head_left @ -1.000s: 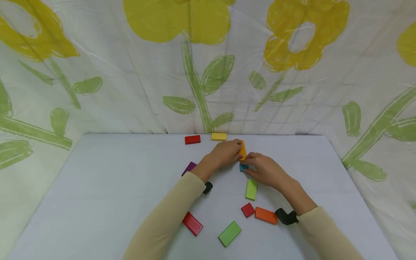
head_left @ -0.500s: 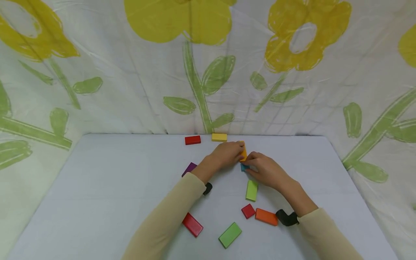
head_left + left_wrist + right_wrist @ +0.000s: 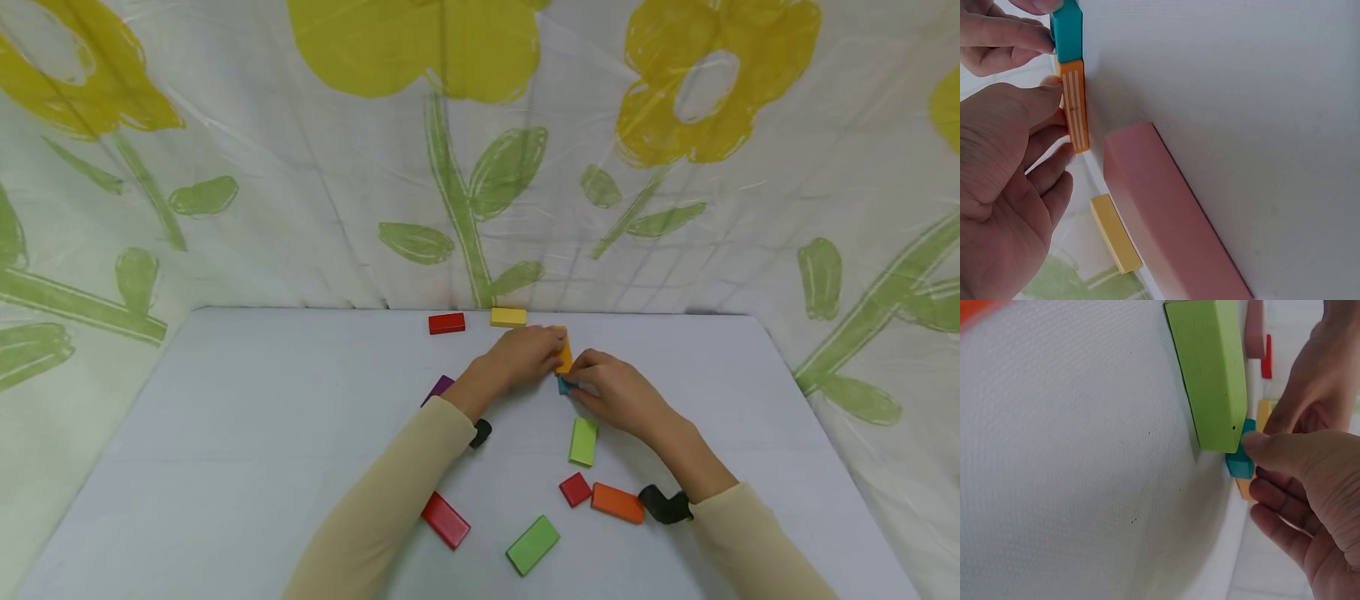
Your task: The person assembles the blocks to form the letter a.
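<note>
My left hand grips an orange block near the back of the table. Thin white stripes run along one face of that orange block in the left wrist view. With thumb and fingertips my right hand pinches a smaller teal block. The teal block meets the orange one end to end, in one line. Fingers of my right hand cover part of the teal block in its own wrist view. A lime green block lies just nearer than the teal one.
Along the back edge lie a red block and a yellow block. A purple block is partly behind my left forearm. Nearer are a small red block, an orange-red block, a green block and another red block.
Both hands keep their hold on the orange and teal blocks and have hardly moved. The whole head view has shifted slightly; the other blocks lie as before.
</note>
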A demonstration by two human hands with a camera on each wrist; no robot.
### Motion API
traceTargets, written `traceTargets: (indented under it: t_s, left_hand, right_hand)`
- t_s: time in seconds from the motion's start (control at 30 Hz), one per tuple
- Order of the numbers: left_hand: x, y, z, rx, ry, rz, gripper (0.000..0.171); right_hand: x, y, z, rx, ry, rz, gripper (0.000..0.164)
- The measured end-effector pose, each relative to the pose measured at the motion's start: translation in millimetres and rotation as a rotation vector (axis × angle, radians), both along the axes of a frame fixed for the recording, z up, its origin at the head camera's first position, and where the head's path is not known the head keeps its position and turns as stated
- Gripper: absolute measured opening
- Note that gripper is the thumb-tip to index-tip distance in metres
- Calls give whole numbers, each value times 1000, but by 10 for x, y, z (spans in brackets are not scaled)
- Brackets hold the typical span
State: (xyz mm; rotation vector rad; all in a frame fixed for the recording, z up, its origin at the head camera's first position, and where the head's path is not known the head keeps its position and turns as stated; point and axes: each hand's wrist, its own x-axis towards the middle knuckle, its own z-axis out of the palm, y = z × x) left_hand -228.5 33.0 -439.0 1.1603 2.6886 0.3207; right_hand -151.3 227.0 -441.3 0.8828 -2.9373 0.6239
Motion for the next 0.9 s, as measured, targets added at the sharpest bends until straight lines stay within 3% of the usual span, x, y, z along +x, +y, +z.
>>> traceTargets:
  t_s: [0.4, 0.9]
  left_hand:
    - [29, -10, -25, 7, 24, -9, 20]
    - [47, -20, 10, 8, 4, -3, 20]
  right_hand:
    - [30, -11, -20, 18, 9, 15, 22]
    - [34, -29, -32, 52, 46, 23, 25]
